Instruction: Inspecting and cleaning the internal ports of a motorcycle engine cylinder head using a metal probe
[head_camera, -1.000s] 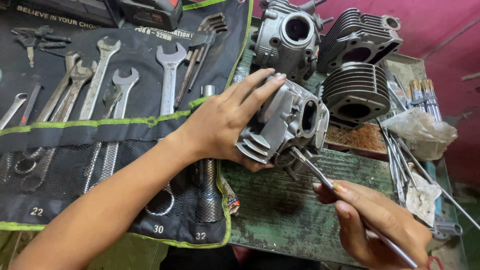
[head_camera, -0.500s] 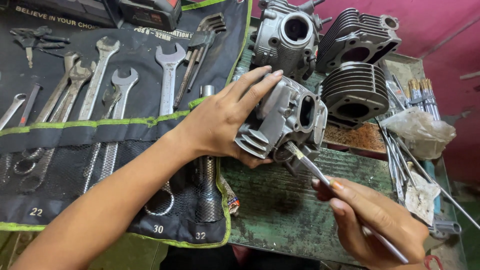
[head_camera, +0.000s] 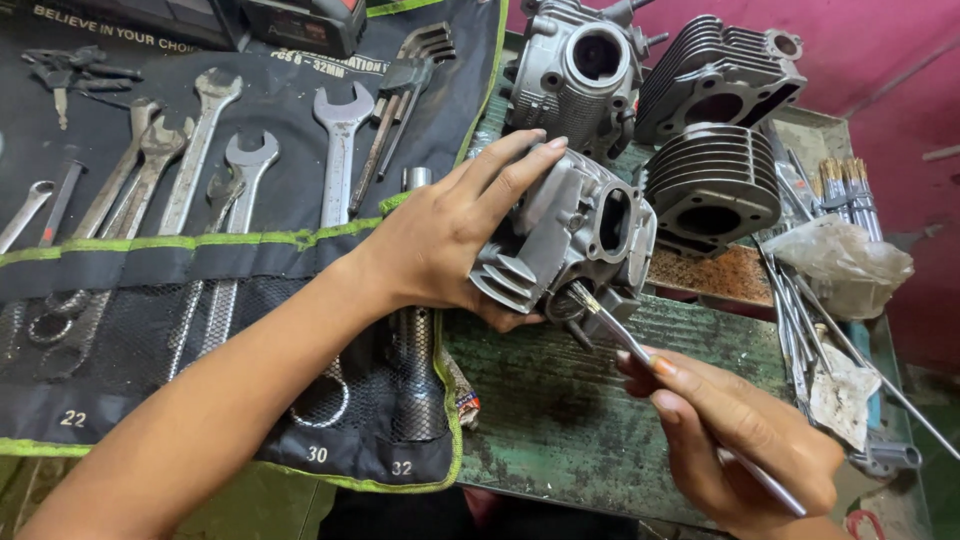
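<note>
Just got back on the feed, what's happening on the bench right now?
A person's left hand grips a grey finned cylinder head, tilted just above the worn green bench. The right hand holds a thin metal rod with its tip pushed into an opening on the head's underside. Three more finned engine parts sit behind, and a wrench roll lies open on the left.

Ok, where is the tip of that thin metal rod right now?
In the head view, the thin metal rod, held by the right hand, has its tip at the underside of the cylinder head gripped by the left hand.
</note>
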